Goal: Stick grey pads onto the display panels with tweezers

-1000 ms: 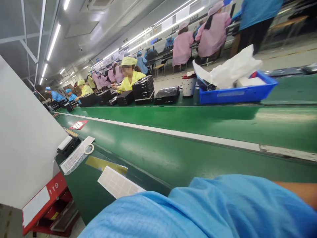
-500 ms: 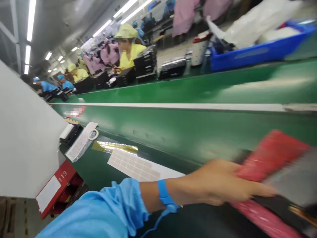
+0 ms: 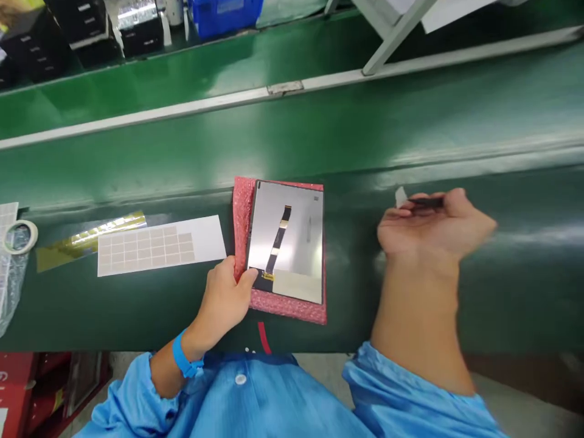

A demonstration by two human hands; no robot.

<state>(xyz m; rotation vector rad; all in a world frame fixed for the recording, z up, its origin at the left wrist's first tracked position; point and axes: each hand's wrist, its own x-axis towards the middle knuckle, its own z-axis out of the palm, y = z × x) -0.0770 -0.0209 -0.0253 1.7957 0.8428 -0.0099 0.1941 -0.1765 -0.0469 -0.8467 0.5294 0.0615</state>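
Observation:
My left hand (image 3: 227,294) grips the lower left corner of a display panel (image 3: 301,243) together with the pink bubble wrap (image 3: 288,307) under it, thumb on top. The panel's silvery back faces up, and a dark flex cable (image 3: 279,240) with gold-coloured parts runs along it. Off to the right, my right hand (image 3: 424,228) is palm up above the table, its fingers curled round a slim dark tool (image 3: 426,202). A small whitish piece (image 3: 400,196) shows at the tool's left end; the tool's exact kind is hard to make out.
Left of the panel lies a sheet of beige stickers (image 3: 146,248), with a shiny yellow film strip (image 3: 91,239) behind it. A tape roll (image 3: 20,237) is at the far left. Across the back runs a pale rail (image 3: 182,109), a grey stand (image 3: 392,45) rising at it. Blue bin (image 3: 223,18) beyond.
My view has swung right and down. My left hand has brought the panel and pink wrap in front of me, onto or just above the table. My right hand with the tool has come into view.

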